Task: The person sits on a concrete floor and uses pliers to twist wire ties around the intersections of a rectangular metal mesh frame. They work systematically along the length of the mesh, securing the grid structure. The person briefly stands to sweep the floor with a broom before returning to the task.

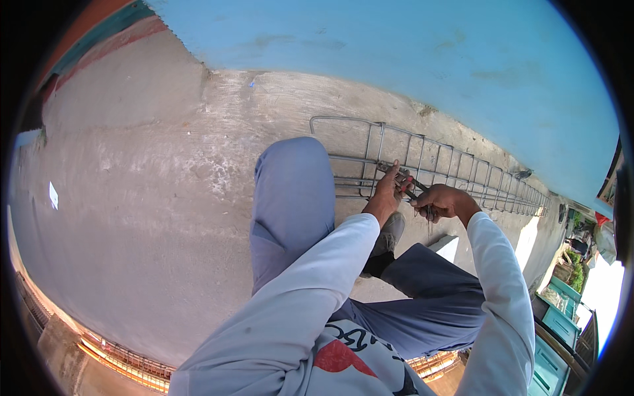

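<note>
Rebar cage is gripped at a near bar by the left hand; pliers are clasped in the closed right hand just beside those fingers. Stirrups already stand along the cage; how many ties remain cannot be told.

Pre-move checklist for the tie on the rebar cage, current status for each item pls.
1. Left hand steadying the rebar cage at the joint: ok, fingers rest on a long bar.
2. Right hand has a firm hold on the tool: ok, fist is closed round it.
3. Tool tip seated on the tie point: cannot tell, too small and partly hidden by the hands.
4. Cage lying flat on the concrete floor: ok, it lies along the blue wall.
5. Footing: ok, the shoe is planted beside the cage.
6. Tie wire in place: cannot tell.
</note>
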`<state>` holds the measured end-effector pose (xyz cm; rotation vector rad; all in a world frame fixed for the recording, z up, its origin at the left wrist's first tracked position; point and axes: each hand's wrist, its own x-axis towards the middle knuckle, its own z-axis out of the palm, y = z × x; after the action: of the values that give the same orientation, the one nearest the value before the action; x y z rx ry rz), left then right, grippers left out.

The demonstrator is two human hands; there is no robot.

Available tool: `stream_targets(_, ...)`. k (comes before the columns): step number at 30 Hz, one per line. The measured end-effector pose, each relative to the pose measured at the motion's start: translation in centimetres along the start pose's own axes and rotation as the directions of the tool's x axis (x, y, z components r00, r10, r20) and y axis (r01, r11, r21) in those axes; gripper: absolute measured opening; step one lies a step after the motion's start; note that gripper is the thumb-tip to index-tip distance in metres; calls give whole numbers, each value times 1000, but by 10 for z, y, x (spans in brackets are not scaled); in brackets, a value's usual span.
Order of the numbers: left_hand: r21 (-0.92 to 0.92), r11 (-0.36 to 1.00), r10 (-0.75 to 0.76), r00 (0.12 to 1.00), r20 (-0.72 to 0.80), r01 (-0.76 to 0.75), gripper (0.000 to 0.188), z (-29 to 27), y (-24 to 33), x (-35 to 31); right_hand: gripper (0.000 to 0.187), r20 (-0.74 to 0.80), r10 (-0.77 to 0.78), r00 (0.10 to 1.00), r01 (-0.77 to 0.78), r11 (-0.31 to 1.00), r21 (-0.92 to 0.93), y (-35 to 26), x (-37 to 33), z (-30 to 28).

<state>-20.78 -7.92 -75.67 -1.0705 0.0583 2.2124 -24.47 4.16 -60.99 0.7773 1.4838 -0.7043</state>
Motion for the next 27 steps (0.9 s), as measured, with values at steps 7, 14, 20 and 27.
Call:
stream_targets(7, -203, 979, -14, 991, -132, -14, 21, 18, -3, 11, 47, -239, -395, 887, 289, 879, -380, 8, -17, 23)
stream_targets(14, -125, 992, -36, 965, -259, 3, 25, 25, -7, 20, 69, -24, -281, 959, 277, 956, -96, 24, -13, 0)
stream_targets(20, 260, 964, 130, 957, -259, -60, 23, 29, -4, 4, 79, 197, -420, 886, 284, 827, 484, 36, -18, 12)
stream_targets(27, 622, 742, 326, 945, -8, -250, 20, 49, 33, -7, 81, 321, -28, 947, 16, 999, 37, 92, -58, -21)
